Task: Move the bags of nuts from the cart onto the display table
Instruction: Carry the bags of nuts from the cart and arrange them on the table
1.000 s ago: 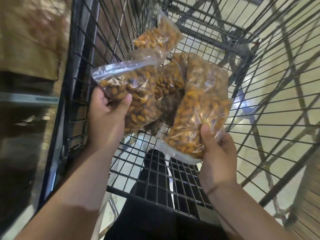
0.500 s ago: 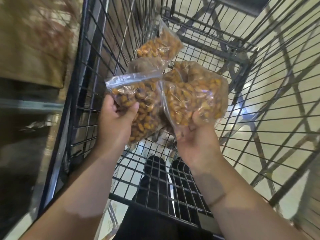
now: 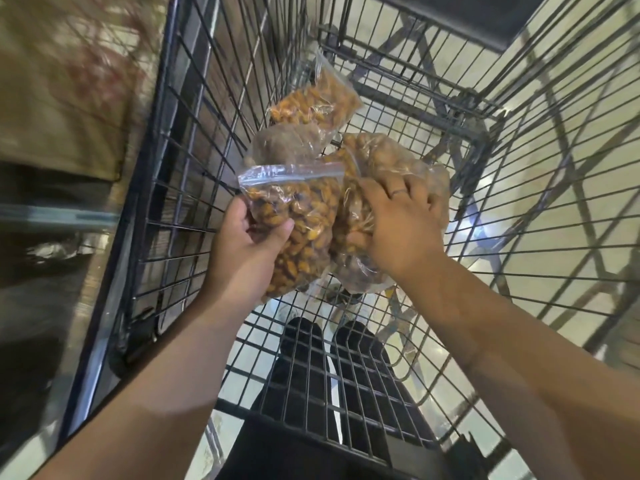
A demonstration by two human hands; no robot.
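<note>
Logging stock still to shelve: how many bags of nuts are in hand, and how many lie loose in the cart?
Bags in hand: 2, zip bag (left hand), clear bag (right hand).
Bags loose in cart: 2, top bag, cloudy bag.
Total: 4 in plain view; more may be hidden.

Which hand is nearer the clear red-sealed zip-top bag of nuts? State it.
Left. The left hand holds the clear red-sealed zip-top bag of nuts by its left edge; the right hand is just right of it, clutching a neighbouring clear plastic bag of nuts.
</note>
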